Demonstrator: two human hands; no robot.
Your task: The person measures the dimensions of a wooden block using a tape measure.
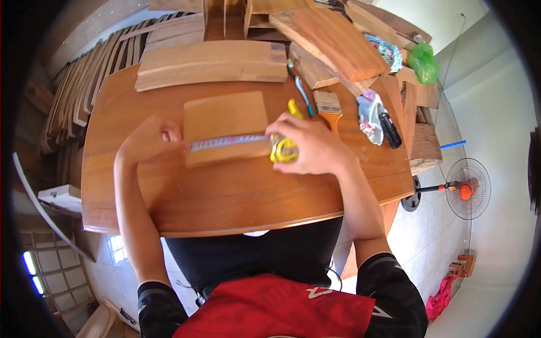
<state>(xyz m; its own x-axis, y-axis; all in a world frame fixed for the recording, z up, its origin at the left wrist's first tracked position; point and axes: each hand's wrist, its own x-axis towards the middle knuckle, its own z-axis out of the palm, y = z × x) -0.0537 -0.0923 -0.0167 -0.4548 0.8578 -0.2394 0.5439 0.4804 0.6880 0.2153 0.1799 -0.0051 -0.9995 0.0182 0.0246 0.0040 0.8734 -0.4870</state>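
A flat rectangular wooden board lies on the table in front of me. Across it, near its closer edge, runs the white blade of a tape measure with a yellow case. My right hand is closed around that case at the board's right edge. At the left edge, my left hand has curled fingers pinching the blade's free end; the exact grip is blurred.
A curved plank lies behind the board. To the right are a paintbrush, a toothbrush, a cloth and a black-handled tool. Stacked boards rise at back right. A fan stands beyond the table.
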